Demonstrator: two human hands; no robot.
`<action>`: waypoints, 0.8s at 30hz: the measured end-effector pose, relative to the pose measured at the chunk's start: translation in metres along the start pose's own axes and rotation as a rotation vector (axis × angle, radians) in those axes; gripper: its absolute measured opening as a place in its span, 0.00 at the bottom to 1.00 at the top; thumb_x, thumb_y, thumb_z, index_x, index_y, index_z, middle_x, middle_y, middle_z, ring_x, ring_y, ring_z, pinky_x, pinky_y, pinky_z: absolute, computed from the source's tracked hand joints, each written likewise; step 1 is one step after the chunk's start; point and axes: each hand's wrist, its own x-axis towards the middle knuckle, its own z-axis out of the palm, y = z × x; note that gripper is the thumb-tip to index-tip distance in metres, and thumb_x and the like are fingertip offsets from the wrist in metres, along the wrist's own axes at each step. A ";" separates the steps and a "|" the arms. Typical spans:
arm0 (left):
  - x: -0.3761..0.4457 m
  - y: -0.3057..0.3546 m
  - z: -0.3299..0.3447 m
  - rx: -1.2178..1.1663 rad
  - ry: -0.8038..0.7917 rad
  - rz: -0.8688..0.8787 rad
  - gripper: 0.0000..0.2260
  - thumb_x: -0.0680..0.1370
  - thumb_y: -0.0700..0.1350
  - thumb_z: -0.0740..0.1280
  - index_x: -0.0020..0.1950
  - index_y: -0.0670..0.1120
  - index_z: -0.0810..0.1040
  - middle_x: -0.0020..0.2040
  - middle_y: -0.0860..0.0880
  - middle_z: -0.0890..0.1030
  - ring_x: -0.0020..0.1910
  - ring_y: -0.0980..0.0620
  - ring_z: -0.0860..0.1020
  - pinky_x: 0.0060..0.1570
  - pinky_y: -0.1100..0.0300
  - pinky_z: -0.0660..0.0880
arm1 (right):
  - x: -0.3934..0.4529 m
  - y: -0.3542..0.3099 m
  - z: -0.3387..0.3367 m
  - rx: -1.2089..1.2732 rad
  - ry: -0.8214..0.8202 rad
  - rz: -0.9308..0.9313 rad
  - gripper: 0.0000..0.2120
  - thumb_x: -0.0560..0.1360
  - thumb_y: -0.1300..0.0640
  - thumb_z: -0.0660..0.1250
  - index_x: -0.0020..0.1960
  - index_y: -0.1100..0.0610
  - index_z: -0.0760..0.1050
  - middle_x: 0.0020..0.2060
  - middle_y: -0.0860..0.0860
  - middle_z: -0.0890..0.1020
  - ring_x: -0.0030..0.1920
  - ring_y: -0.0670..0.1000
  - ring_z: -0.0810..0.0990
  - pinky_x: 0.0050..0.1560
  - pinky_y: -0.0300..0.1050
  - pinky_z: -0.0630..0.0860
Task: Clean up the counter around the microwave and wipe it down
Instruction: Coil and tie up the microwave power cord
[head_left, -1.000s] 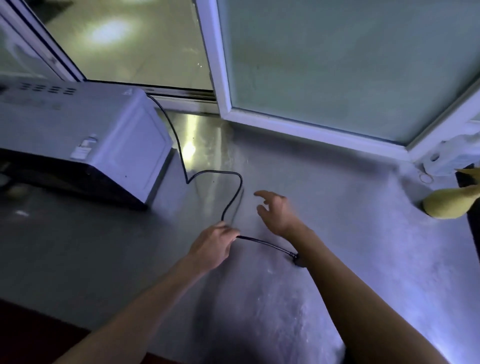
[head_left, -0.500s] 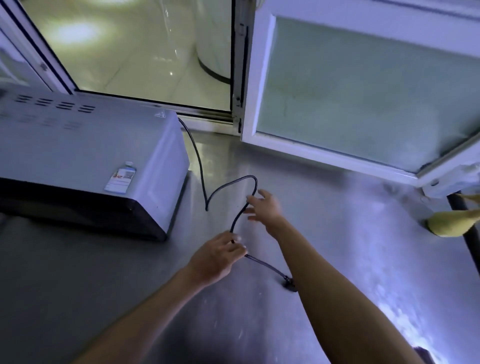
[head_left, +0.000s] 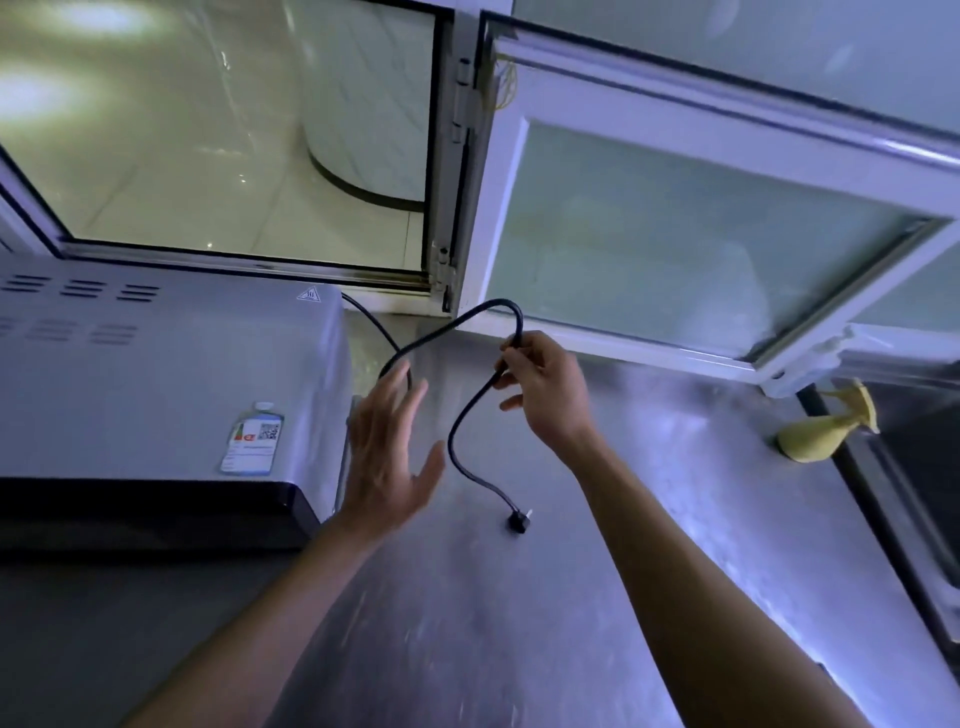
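Note:
A silver microwave (head_left: 156, 395) stands at the left on the grey metal counter (head_left: 649, 519). Its black power cord (head_left: 457, 447) runs from behind the microwave, loops up in the air and hangs down to a plug (head_left: 519, 521) just above the counter. My right hand (head_left: 545, 389) pinches the cord near the top of the loop and holds it lifted. My left hand (head_left: 389, 457) is spread with straight fingers beside the microwave's right side, close to the cord, holding nothing.
An open window with a white-framed frosted pane (head_left: 675, 244) hangs over the back of the counter. A yellow cloth-like object (head_left: 815, 436) lies at the right, next to a sink edge (head_left: 883, 493).
My right hand has taken hold of the cord and lifted it off the counter. My left hand has let go of the cord and opened. The view has tilted upward.

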 end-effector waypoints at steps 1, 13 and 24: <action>0.010 0.002 -0.001 -0.003 0.069 0.004 0.28 0.77 0.48 0.66 0.74 0.39 0.64 0.77 0.36 0.62 0.77 0.41 0.62 0.71 0.46 0.62 | 0.001 -0.007 0.001 0.004 0.005 -0.015 0.07 0.81 0.62 0.61 0.49 0.55 0.77 0.41 0.53 0.82 0.41 0.56 0.83 0.37 0.53 0.81; 0.068 0.022 -0.008 -0.267 -0.317 -0.189 0.33 0.81 0.58 0.63 0.81 0.49 0.54 0.75 0.59 0.68 0.71 0.61 0.69 0.67 0.66 0.69 | 0.009 -0.043 -0.010 0.143 0.062 -0.112 0.06 0.81 0.63 0.64 0.50 0.64 0.78 0.42 0.59 0.84 0.42 0.64 0.84 0.47 0.56 0.84; 0.084 0.035 0.000 -0.398 -0.532 -0.551 0.17 0.81 0.54 0.66 0.38 0.46 0.73 0.26 0.50 0.75 0.26 0.52 0.75 0.33 0.61 0.71 | 0.009 -0.018 -0.041 -0.141 0.049 0.002 0.24 0.80 0.60 0.64 0.76 0.56 0.66 0.60 0.48 0.80 0.45 0.53 0.84 0.47 0.51 0.83</action>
